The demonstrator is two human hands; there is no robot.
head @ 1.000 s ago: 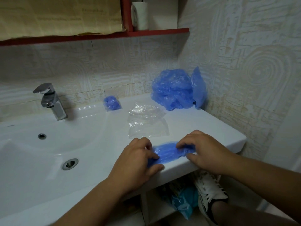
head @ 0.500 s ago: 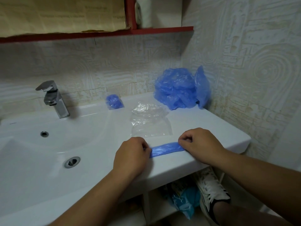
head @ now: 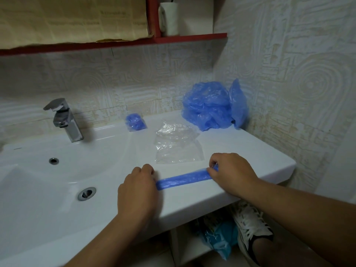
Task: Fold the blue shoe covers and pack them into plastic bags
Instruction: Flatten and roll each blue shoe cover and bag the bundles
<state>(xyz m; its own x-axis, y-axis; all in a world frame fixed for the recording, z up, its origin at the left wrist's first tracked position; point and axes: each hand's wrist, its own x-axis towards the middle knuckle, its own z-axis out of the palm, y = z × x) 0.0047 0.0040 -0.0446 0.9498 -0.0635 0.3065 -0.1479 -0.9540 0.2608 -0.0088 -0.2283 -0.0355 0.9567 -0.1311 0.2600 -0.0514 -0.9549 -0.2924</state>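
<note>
A blue shoe cover (head: 183, 179), folded into a long narrow strip, lies on the white counter (head: 250, 151) near its front edge. My left hand (head: 138, 191) grips its left end with curled fingers. My right hand (head: 231, 173) pinches its right end. Just behind the strip lie clear plastic bags (head: 178, 145). A loose heap of blue shoe covers (head: 209, 106) sits in the back right corner. A small packed bag of blue covers (head: 135, 121) stands near the back wall.
The sink basin (head: 57, 170) with its drain (head: 86, 193) fills the left, and a chrome tap (head: 64, 120) stands behind it. A red shelf (head: 173, 38) hangs overhead. Below the counter are a blue bag (head: 217, 239) and my sneaker (head: 250, 226).
The cover went from a wide bunch under both hands to a thin, stretched strip. My hands moved apart along it, the right one further right.
</note>
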